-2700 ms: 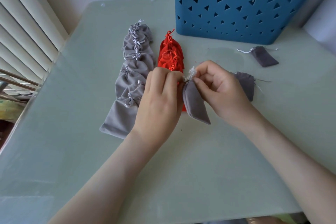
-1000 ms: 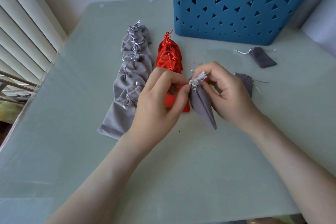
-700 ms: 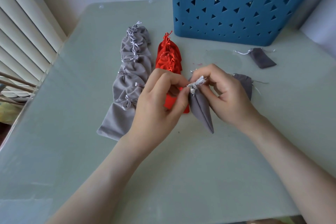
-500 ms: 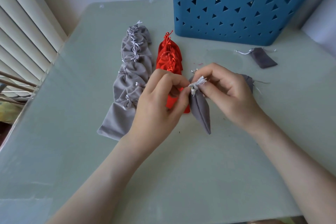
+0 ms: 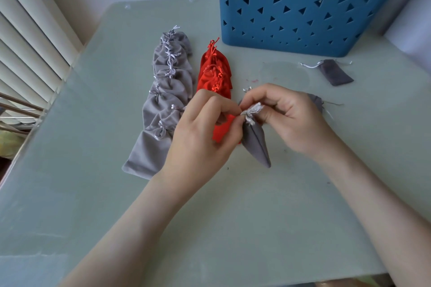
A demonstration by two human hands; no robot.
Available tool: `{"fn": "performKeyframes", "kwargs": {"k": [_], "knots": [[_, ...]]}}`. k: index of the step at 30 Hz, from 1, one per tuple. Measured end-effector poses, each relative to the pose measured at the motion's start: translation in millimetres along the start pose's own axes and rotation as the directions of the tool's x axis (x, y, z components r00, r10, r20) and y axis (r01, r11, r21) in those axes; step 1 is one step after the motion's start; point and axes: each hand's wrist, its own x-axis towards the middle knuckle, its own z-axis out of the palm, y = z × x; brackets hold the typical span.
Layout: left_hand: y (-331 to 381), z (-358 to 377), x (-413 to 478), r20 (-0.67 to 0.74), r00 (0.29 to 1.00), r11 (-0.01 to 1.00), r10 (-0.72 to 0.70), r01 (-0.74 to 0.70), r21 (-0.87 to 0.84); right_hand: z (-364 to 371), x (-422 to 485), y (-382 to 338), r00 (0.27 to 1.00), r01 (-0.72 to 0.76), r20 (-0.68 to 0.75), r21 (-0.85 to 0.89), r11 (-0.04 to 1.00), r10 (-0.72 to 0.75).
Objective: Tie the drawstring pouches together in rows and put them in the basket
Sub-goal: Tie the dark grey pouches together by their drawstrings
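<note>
Pinching one tuft of white drawstring (image 5: 252,110) from both sides: left hand (image 5: 205,133) and right hand (image 5: 293,119) meet at centre frame over the table (image 5: 210,228). Left thumb and forefinger tips nip the cord, rest of that hand curled. Right thumb and forefinger nip it from the other side, remaining fingers folded toward the palm.

The cord sits at the neck of a dark grey pouch (image 5: 255,144). Pouch hangs neck up, bottom corner pointing down toward the camera. Can't tell if that corner touches the tabletop.

Second dark grey pouch (image 5: 316,102) pokes out behind the right knuckles, mostly hidden, thin cords trailing off to the right. Can't tell whether it's joined to the held one or gripped at all.

Third dark grey pouch (image 5: 335,73) lies flat and loose further right, near the basket's front corner, white cord spread left of its neck.

Tied rows, both on the table, neither in the basket:
- light grey row (image 5: 168,95), left of centre, pouches overlapping, knotted white cords along the top, left hand covering part of its right edge
- red row (image 5: 215,72), just beside it on the right, near end hidden behind the left hand

Blue basket (image 5: 303,7), triangle cut-outs in the wall, stands at the far right of the table, inside not visible. Window blinds (image 5: 28,30) run along the left edge
</note>
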Motion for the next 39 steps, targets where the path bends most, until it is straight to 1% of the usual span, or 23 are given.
{"fn": "performKeyframes", "kwargs": {"k": [5, 9, 13, 16, 18, 20, 22, 26, 30, 34, 39], "knots": [[2.0, -2.0, 0.1, 0.079, 0.997, 0.997, -0.026, 0.031, -0.074, -3.1, -1.1, -0.6, 0.999, -0.015, 0.04, 0.0, 1.0, 0.015], [0.9, -5.3, 1.7, 0.176, 0.983, 0.976, -0.058, 0.093, -0.195, -6.4, -3.0, -1.1, 0.998, 0.009, 0.055, -0.075, 0.997, -0.005], [-3.3, -8.1, 4.7, 0.265, 0.961, 0.916, -0.081, 0.176, -0.361, -7.3, -3.8, -1.7, 0.997, 0.045, 0.063, -0.138, 0.989, -0.036], [-5.7, -9.8, 7.0, 0.308, 0.947, 0.892, -0.096, 0.219, -0.395, -7.8, -3.7, -1.4, 0.995, 0.068, 0.08, -0.165, 0.984, -0.055], [-5.9, -11.2, 7.6, 0.348, 0.929, 0.844, -0.123, 0.282, -0.455, -8.5, -3.1, -0.1, 0.995, 0.076, 0.076, -0.174, 0.982, -0.064], [-5.9, -12.6, 7.7, 0.376, 0.915, 0.796, -0.149, 0.336, -0.504, -9.6, -2.6, 1.3, 0.996, 0.071, 0.06, -0.143, 0.987, -0.063], [-6.2, -13.3, 7.8, 0.393, 0.906, 0.774, -0.159, 0.361, -0.52, -10.5, -2.1, 2.6, 0.998, 0.059, 0.031, -0.104, 0.993, -0.056], [-7.7, -13.8, 7.5, 0.409, 0.901, 0.752, -0.145, 0.369, -0.546, -10.4, -1.4, 5.2, 0.998, 0.047, -0.029, -0.134, 0.99, -0.052], [-7.4, -14.3, 7.0, 0.41, 0.901, 0.742, -0.144, 0.372, -0.558, -7.5, -0.1, 8.3, 0.998, 0.014, -0.052, -0.105, 0.994, -0.02], [-6.8, -10.8, 6.2, 0.356, 0.902, 0.715, -0.245, 0.416, -0.562, -7.6, -0.1, 7.8, 0.998, -0.004, -0.067, -0.084, 0.996, -0.002], [-8.8, -6.9, 4.2, 0.357, 0.873, 0.745, -0.331, 0.474, -0.469, -7.8, -1.6, 4.7, 0.995, 0.02, -0.094, -0.05, 0.999, -0.024]]}}
